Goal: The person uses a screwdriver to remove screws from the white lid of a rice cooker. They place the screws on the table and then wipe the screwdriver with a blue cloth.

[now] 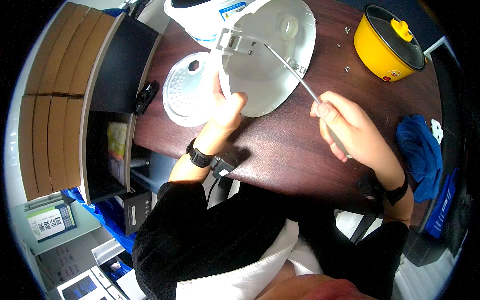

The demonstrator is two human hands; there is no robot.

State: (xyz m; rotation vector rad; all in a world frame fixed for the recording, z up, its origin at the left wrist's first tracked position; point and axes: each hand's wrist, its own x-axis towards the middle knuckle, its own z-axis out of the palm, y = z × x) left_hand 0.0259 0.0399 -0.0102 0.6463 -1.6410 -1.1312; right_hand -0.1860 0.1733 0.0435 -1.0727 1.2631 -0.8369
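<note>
My left hand (227,111) grips the lower left rim of a white, hollow, dome-shaped appliance lid (262,92). Its open inner side shows, with a hinge-like bracket and small dark screw holes on the left. My right hand (350,130) is closed round a screwdriver (300,77), whose thin metal shaft slants up and left. The tip lies over the inside of the lid near the holes; whether it touches cannot be told. Beside the lid, partly behind my left hand, a round perforated white plate (182,95) lies on the table.
A white appliance body (200,19) stands behind the lid. Several small screws (347,31) lie right of it, near a yellow pot (377,52). A blue cloth (422,155) sits at the right edge. Shelving with cardboard boxes (55,100) borders the brown table (280,155) on the left.
</note>
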